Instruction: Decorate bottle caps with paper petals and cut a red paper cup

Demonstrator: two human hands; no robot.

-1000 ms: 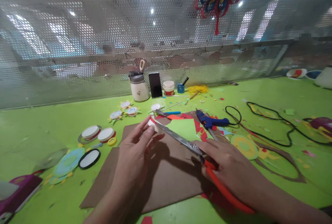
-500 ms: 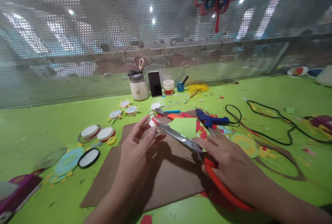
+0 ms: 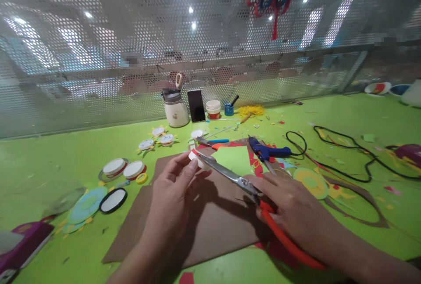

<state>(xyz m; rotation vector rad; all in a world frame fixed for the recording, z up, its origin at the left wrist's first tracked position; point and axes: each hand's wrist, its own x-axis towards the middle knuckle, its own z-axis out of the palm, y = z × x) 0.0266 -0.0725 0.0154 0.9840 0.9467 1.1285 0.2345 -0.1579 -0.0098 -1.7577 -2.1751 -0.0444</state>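
Observation:
My left hand (image 3: pixel 173 189) pinches a small white and red paper piece (image 3: pixel 194 157) between thumb and fingers above a brown cardboard sheet (image 3: pixel 197 218). My right hand (image 3: pixel 289 211) grips the orange handles of a pair of long scissors (image 3: pixel 230 176). The steel blades reach up and left to the paper piece and meet it at their tips. Just behind the blades lies a green paper sheet (image 3: pixel 235 159) on red scraps.
A blue glue gun (image 3: pixel 268 152) with a black cable (image 3: pixel 342 156) lies to the right. Round lids (image 3: pixel 123 170), paper discs (image 3: pixel 87 205) and a purple tool (image 3: pixel 23 249) are at left. A jar (image 3: pixel 176 110), phone (image 3: pixel 196 106) and cups stand by the perforated metal wall.
The scissors' blades have closed slightly and shifted a little toward the paper piece. My left hand has turned the piece slightly. The view has tilted up a bit.

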